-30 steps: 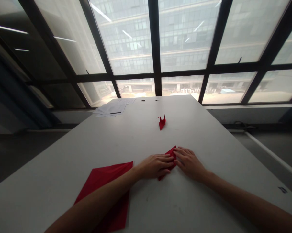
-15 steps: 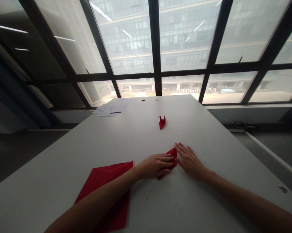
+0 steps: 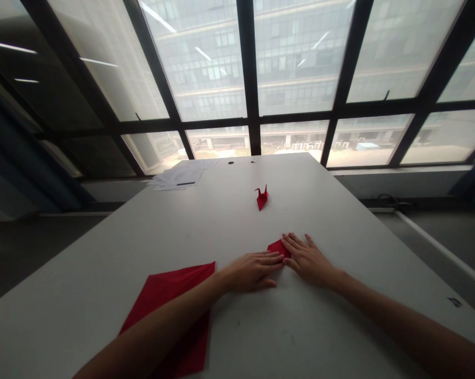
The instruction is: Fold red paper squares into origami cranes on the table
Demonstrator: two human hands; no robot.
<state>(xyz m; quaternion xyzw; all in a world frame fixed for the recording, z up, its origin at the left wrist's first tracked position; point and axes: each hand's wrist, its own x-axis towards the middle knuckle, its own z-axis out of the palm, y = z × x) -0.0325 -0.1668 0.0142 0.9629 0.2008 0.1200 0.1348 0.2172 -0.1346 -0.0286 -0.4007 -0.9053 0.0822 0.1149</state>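
A small folded piece of red paper (image 3: 277, 247) lies on the white table, partly covered by both hands. My left hand (image 3: 253, 270) rests flat on its lower left part, fingers stretched out and pointing right. Over its right edge lies my right hand (image 3: 305, 259), also flat, with its fingers extended and the little gap of the thumb near my left fingertips. Under my left forearm is a larger red sheet (image 3: 170, 289), partly hidden by the arm. Beyond the hands stands a red paper crane (image 3: 262, 199).
White papers (image 3: 178, 176) with a dark pen (image 3: 186, 183) on them lie at the table's far left. Two small dark items sit near the far edge of the white table (image 3: 229, 210). A small dark mark or object (image 3: 454, 302) is at the right edge.
The small red paper's lower point no longer shows, and its visible part looks flatter and more compact. My right hand has shifted slightly over its right side. The view has moved a little.
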